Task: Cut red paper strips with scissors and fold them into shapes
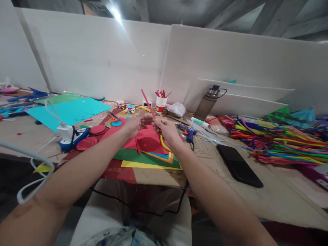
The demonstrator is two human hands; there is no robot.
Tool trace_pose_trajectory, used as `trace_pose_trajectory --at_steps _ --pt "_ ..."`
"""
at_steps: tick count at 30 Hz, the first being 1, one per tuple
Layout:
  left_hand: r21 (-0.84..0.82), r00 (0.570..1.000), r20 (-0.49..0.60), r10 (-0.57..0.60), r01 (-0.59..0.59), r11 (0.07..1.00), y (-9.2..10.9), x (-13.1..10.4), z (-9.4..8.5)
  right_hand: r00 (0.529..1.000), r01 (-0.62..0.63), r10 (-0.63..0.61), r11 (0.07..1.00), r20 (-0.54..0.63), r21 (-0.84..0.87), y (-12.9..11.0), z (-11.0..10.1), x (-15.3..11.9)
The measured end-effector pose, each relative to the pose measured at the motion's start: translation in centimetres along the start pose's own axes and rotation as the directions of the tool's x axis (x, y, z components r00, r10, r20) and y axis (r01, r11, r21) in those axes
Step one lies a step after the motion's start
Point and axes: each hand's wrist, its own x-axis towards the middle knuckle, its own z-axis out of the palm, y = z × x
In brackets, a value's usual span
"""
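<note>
A narrow red strip, perhaps paper, slants up and to the left from my right hand, whose thumb and fingers pinch its lower end. Just left of it, my left hand has its fingers stretched out, close beside the strip and holding nothing that I can see. Both hands are above red sheets, which lie over a green sheet and a yellow sheet. Another red strip rests on the red sheets. A curved yellow piece lies below my right hand.
Red discs and a blue-and-white power strip are at the left. Behind the hands stands a paper cup with red sticks. A blue glue gun, bottle, phone and pipe cleaners occupy the right.
</note>
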Motion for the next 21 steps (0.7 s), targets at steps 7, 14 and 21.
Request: trace_pose_trajectory --at_steps 7,14,21 --pt "0.045 0.976 0.206 0.074 -0.085 0.995 -1.1 -0.7 0.7 0.999 0.029 -0.028 0.999 0.027 -0.036 0.6 0.3 0.2" --pt "-0.053 0.993 0.11 0.048 -0.042 0.998 -1.1 -0.8 0.9 0.987 0.158 -0.154 0.941 0.038 -0.301 0.8 0.3 -0.1" --pt "-0.112 0.987 -0.139 0.079 -0.095 0.989 1.1 0.1 -0.6 0.984 0.179 -0.17 0.899 0.058 -0.4 0.8 0.5 -0.5"
